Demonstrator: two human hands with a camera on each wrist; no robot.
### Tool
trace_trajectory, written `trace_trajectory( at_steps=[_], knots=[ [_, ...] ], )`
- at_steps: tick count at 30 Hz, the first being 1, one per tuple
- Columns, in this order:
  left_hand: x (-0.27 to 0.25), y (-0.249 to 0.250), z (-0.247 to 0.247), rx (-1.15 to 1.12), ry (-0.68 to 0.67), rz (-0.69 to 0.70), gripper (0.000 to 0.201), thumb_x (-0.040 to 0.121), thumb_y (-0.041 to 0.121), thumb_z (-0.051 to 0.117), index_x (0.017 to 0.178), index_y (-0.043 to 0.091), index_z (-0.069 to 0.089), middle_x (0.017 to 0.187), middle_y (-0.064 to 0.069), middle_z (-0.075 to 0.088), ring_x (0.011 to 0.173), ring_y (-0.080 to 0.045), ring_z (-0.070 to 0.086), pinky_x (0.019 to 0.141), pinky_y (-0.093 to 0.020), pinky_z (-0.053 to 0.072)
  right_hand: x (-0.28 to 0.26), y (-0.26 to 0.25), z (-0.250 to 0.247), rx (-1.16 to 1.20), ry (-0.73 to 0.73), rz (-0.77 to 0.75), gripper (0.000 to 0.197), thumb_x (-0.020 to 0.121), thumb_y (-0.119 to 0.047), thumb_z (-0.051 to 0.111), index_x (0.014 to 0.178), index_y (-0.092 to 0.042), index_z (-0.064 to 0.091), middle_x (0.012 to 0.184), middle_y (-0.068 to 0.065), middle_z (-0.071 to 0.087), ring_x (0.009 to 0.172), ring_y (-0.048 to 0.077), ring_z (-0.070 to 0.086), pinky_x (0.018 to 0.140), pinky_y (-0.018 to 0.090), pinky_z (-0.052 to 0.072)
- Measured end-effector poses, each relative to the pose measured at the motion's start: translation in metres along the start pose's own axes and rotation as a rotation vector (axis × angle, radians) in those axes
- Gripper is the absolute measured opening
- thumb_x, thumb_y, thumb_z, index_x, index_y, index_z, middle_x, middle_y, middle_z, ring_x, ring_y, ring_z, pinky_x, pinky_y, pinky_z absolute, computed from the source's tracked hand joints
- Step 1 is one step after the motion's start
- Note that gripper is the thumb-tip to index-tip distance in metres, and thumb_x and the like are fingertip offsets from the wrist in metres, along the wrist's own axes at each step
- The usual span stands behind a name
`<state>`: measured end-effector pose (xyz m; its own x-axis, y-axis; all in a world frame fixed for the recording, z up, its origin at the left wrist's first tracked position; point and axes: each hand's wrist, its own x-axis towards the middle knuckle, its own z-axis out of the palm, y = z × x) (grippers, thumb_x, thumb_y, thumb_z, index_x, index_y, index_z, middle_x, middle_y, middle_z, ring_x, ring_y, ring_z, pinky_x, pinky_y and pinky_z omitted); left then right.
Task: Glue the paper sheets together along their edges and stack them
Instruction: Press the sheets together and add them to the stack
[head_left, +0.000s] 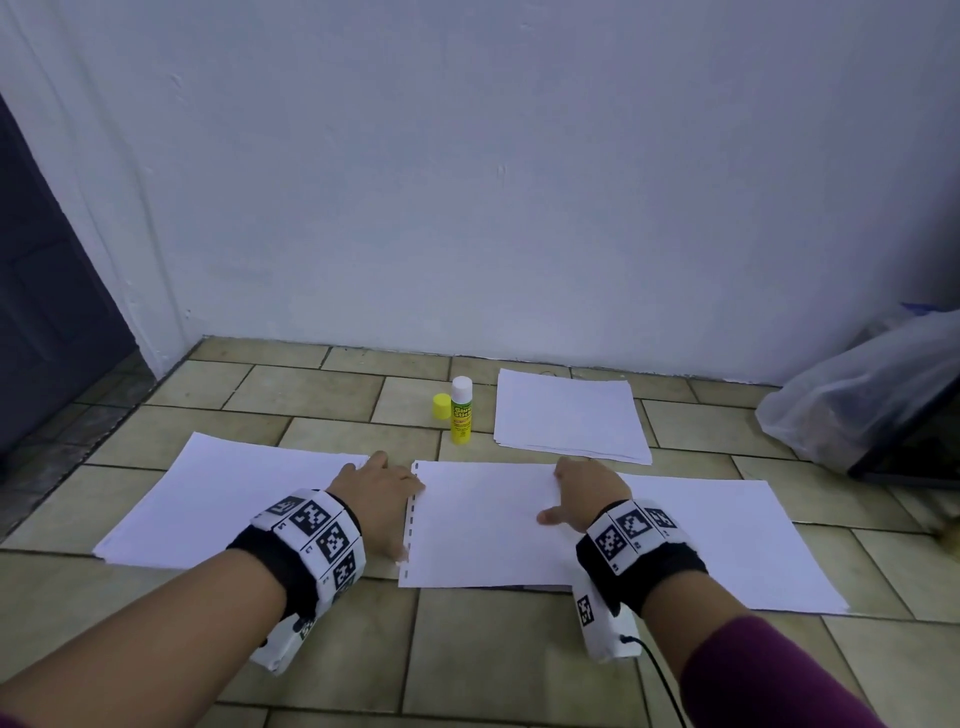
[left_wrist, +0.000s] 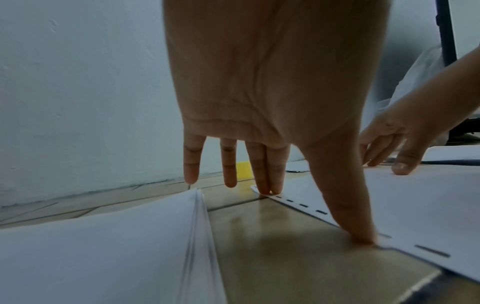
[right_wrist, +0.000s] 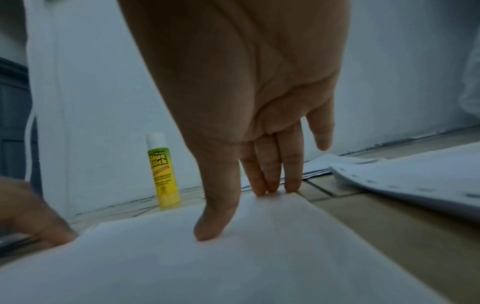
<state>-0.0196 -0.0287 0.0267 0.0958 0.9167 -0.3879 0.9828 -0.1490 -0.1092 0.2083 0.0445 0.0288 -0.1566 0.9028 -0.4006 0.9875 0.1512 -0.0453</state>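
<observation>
Pressing step: left hand (head_left: 382, 493) and right hand (head_left: 584, 496), fingers straight, flatten white slot-perforated paper sheet (head_left: 483, 525). Next, likely: uncapped yellow glue stick (head_left: 461, 410), fresh sheet.

The head view looks forward and down from above onto the beige tiled floor (head_left: 498, 649) and the pale wall behind it, taking in both forearms. The left wrist view sits low, close under the left hand (left_wrist: 262, 82), facing along its fingers toward the wall; the right wrist view does likewise under the right hand (right_wrist: 246, 82). All three views share the white perforated-edge paper sheet (head_left: 483, 525) (left_wrist: 415, 205) (right_wrist: 207, 263), and the head and right wrist views share the upright yellow glue stick (head_left: 461, 410) (right_wrist: 163, 170).
</observation>
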Motion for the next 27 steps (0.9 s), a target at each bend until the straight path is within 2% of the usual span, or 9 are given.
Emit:
trace_trajectory(
  at_steps=[4,7,9,11,14,17,21,24,27],
  knots=[
    [-0.002,-0.001,-0.017,-0.018,-0.088,-0.010,0.067,0.082,0.063,0.059,0.136,0.025,0.047,0.134,0.005,0.048,0.125,-0.017,0.039,0.099,-0.033,0.036,-0.006,-0.007,0.001,-0.208,0.087,-0.038,0.068,0.079,-0.056,0.066,0.133,-0.020,0.045,0.133,0.008,0.041,0.130,0.027,0.031,0.102,0.039,0.040],
    [-0.003,0.009,-0.029,0.003,-0.108,-0.004,0.052,0.091,0.059,0.049,0.107,0.010,0.060,0.111,-0.002,0.059,0.111,-0.022,0.056,0.087,-0.031,0.042,-0.012,-0.017,0.001,-0.244,0.069,-0.116,0.055,0.086,-0.040,0.064,0.133,-0.019,0.046,0.129,0.009,0.042,0.127,0.028,0.039,0.100,0.038,0.039],
    [0.000,0.020,-0.026,-0.029,-0.014,0.059,0.044,0.093,0.048,0.052,0.115,0.010,0.059,0.118,-0.004,0.056,0.113,-0.023,0.054,0.090,-0.034,0.045,-0.014,-0.027,0.004,-0.174,0.023,-0.218,0.043,0.091,-0.018,0.058,0.133,-0.016,0.047,0.119,0.009,0.044,0.121,0.028,0.049,0.094,0.032,0.042],
    [0.002,0.031,-0.016,-0.107,0.067,0.151,0.049,0.091,0.039,0.058,0.133,0.016,0.048,0.134,-0.001,0.045,0.126,-0.022,0.042,0.100,-0.037,0.041,-0.014,-0.037,0.007,-0.114,0.005,-0.310,0.047,0.091,-0.008,0.051,0.137,-0.018,0.045,0.123,0.011,0.043,0.117,0.029,0.051,0.092,0.031,0.043],
    [0.000,0.041,-0.002,-0.128,0.071,0.194,0.064,0.091,0.039,0.058,0.144,0.014,0.033,0.147,-0.001,0.034,0.132,-0.020,0.034,0.106,-0.037,0.036,-0.017,-0.050,0.013,-0.064,0.022,-0.366,0.055,0.090,-0.013,0.057,0.142,-0.016,0.040,0.131,0.012,0.041,0.123,0.029,0.044,0.098,0.033,0.040],
    [-0.004,0.040,0.001,-0.140,0.099,0.140,0.064,0.087,0.048,0.061,0.137,0.013,0.040,0.137,-0.003,0.040,0.123,-0.020,0.040,0.099,-0.035,0.040,-0.019,-0.056,0.021,-0.040,0.037,-0.323,0.058,0.087,-0.028,0.065,0.135,-0.008,0.041,0.132,0.011,0.041,0.125,0.028,0.037,0.098,0.038,0.043],
    [-0.005,0.030,0.005,-0.175,0.078,0.062,0.091,0.077,0.059,0.067,0.144,0.010,0.029,0.153,-0.007,0.023,0.138,-0.020,0.026,0.110,-0.037,0.032,-0.021,-0.067,0.029,-0.057,0.027,-0.362,0.045,0.090,-0.015,0.057,0.131,-0.007,0.042,0.135,0.011,0.040,0.125,0.030,0.037,0.099,0.041,0.042],
    [-0.005,0.027,0.010,-0.191,0.008,0.023,0.106,0.080,0.064,0.060,0.152,0.007,0.007,0.161,-0.006,0.001,0.148,-0.019,0.004,0.119,-0.040,0.017,-0.020,-0.074,0.030,-0.053,-0.006,-0.418,0.059,0.091,-0.008,0.051,0.145,-0.010,0.027,0.151,0.008,0.024,0.138,0.027,0.025,0.110,0.047,0.032],
    [-0.004,0.025,0.014,-0.158,-0.005,0.017,0.105,0.083,0.067,0.053,0.153,0.009,0.001,0.162,-0.005,-0.002,0.149,-0.018,-0.001,0.119,-0.043,0.013,-0.021,-0.070,0.028,-0.030,-0.071,-0.440,0.067,0.094,-0.009,0.043,0.152,-0.017,0.012,0.160,-0.002,0.006,0.145,0.018,0.015,0.118,0.050,0.009]
  ],
)
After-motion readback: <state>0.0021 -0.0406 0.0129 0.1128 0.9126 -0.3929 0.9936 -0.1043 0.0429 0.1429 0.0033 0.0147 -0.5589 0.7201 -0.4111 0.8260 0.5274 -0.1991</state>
